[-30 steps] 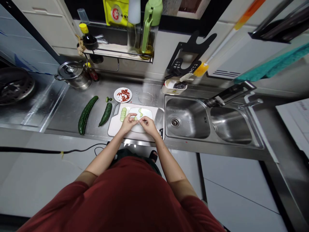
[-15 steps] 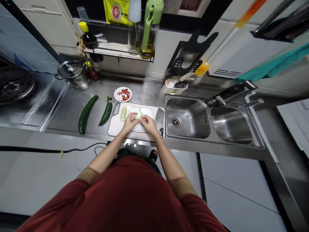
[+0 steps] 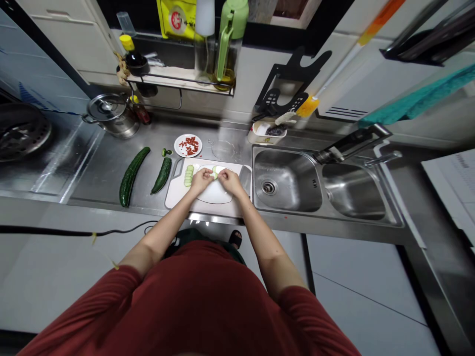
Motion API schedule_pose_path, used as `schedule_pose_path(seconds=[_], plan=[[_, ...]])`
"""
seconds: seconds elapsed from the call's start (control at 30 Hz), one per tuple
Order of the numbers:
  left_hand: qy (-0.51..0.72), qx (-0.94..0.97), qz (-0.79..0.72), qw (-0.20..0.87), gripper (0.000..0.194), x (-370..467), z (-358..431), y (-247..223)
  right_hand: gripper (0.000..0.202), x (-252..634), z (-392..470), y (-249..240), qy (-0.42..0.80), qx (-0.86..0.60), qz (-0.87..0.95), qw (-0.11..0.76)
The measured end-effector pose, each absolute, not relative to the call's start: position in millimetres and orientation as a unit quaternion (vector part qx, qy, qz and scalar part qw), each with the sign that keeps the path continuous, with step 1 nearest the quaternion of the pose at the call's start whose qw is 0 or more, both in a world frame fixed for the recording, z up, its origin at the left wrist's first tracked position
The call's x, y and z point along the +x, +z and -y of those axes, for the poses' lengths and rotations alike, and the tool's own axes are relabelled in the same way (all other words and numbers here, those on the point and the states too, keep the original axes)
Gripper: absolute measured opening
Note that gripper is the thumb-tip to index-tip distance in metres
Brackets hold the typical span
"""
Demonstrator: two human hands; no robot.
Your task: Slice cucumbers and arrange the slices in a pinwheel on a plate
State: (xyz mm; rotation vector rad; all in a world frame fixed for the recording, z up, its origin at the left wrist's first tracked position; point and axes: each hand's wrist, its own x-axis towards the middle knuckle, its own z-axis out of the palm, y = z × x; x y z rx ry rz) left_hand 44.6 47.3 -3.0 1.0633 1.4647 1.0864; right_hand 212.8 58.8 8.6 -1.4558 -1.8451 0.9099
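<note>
My left hand (image 3: 201,181) and my right hand (image 3: 229,182) are close together over a white plate (image 3: 215,196), both closed in a pinch on a pale green cucumber slice (image 3: 214,174) between their fingertips. Under the plate lies a cutting board (image 3: 178,197). On the board's left part is an overlapping row of cucumber slices (image 3: 189,176). A knife's wide blade (image 3: 245,179) rests at the board's right side, partly behind my right forearm. To the left of the board are a cut cucumber (image 3: 162,176) and a long whole cucumber (image 3: 134,176).
Behind the board stands a small plate of chopped red pieces (image 3: 188,145), with green end pieces (image 3: 166,152) beside it. A lidded pot (image 3: 113,116) is at the back left. The double sink (image 3: 287,179) adjoins on the right. A bottle shelf (image 3: 181,78) hangs above.
Both hands have moved slightly up, away from my body, over the plate. The slice between the fingertips now shows more clearly.
</note>
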Motion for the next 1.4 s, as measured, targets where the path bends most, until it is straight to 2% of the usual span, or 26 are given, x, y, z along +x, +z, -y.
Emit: schedule_pose_path(seconds=[0.43, 0.83, 1.4], plan=[[0.211, 0.605, -0.713, 0.284, 0.011, 48.7, -67.4, 2.8, 0.016, 200.9, -83.9, 9.8, 0.244, -0.607, 0.743, 0.142], [0.119, 0.627, -0.733, 0.237, 0.015, 53.9, -72.5, 10.2, 0.022, 195.4, -88.5, 11.4, 0.199, -0.62, 0.758, 0.045], [0.088, 0.643, -0.733, 0.202, 0.02, 55.4, -70.9, 9.7, 0.026, 189.9, -84.4, 18.2, 0.148, -0.625, 0.766, 0.003]])
